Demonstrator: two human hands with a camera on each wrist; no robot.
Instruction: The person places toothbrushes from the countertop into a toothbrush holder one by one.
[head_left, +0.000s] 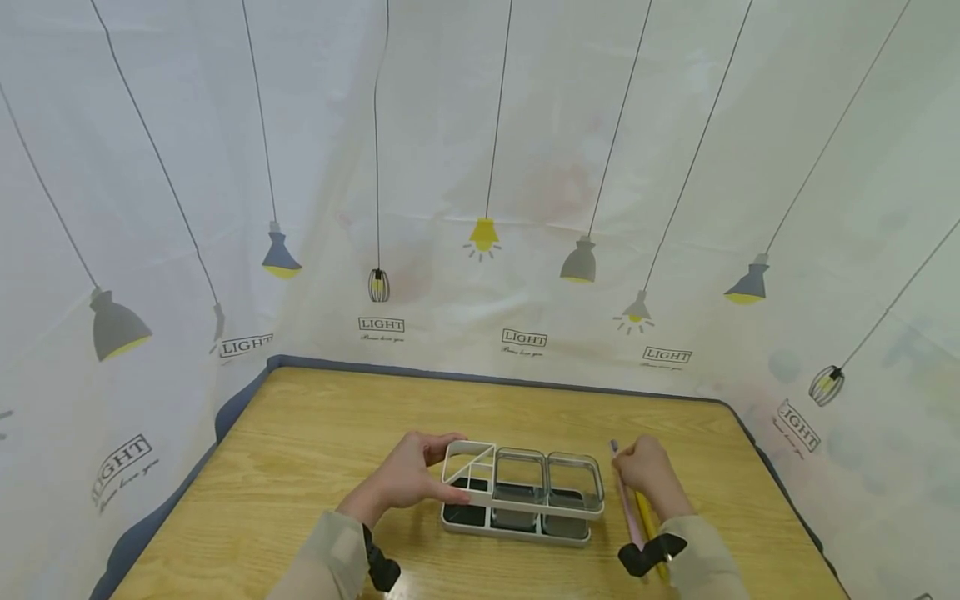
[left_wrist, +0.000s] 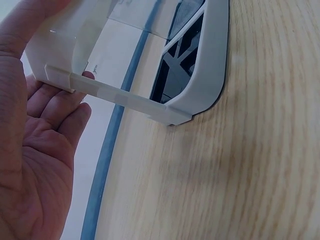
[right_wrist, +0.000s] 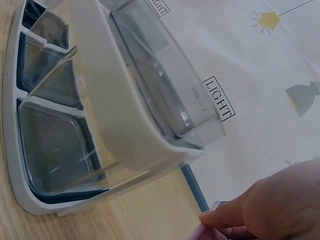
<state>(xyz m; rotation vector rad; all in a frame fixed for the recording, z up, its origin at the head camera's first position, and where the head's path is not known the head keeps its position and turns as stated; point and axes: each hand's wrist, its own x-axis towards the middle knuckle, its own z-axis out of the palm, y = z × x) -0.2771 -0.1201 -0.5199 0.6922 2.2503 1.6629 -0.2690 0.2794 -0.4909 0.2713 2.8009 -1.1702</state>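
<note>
A two-tier white organizer (head_left: pixel 540 507) stands on the table, its base (head_left: pixel 525 536) divided into dark-bottomed sections. Two clear square cups (head_left: pixel 573 471) sit side by side in the upper tier, right of a slotted section (head_left: pixel 481 457). My left hand (head_left: pixel 411 475) grips the upper tier's left end, thumb in front and fingers behind. To the right of the organizer, my right hand (head_left: pixel 651 475) pinches a slim pink toothbrush (head_left: pixel 630 510) near its upper end. Beside that lies a yellow stick-like thing (head_left: pixel 647 518), partly hidden under the right hand and wrist.
The wooden table (head_left: pixel 330 417) has a dark blue edge (head_left: pixel 465 377) along its back and sides. Behind it hangs a pale sheet (head_left: pixel 450 150) printed with lamps. A black strap mount (head_left: pixel 652 554) sits on the right wrist, another (head_left: pixel 381 562) on the left.
</note>
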